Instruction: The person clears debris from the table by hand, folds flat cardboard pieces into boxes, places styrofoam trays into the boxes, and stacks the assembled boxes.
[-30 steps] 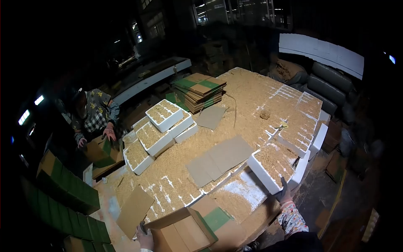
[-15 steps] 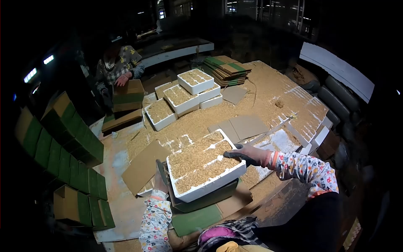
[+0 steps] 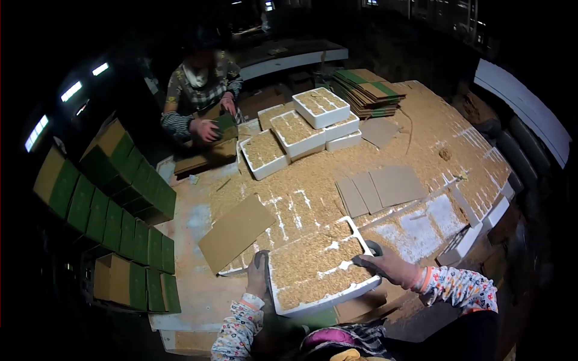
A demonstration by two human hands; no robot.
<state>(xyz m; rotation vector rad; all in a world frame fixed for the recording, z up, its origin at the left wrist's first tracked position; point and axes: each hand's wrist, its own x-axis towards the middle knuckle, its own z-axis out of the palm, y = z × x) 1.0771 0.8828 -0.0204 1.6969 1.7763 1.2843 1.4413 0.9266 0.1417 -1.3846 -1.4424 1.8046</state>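
Both hands grip a white foam tray point(image 3: 355, 287) filled with tan, shaving-like material, at the near edge of the table. My left hand point(image 3: 258, 278), in a dark-fingered work glove, clasps its left side. On the opposite side, my right hand point(image 3: 390, 265) wraps round the edge with the thumb on the rim. The tray sits slightly tilted, and its underside is hidden. Green and brown cardboard point(image 3: 355, 308) shows partly beneath it. A brown cardboard sheet point(image 3: 236, 233) lies beyond my left hand.
Several similar filled trays point(image 3: 322, 108) are stacked mid-table. Behind them is a pile of flattened cartons point(image 3: 368, 91). Cardboard pieces point(image 3: 394, 185) lie to the right. Green cartons point(image 3: 114, 231) stand in rows at left. A co-worker point(image 3: 201, 99) handles a carton across the table.
My view has turned, shifting the scene rightward. The tray, still in both hands, has moved relative to the green carton that showed beneath it. The co-worker's hands have come down onto a carton.
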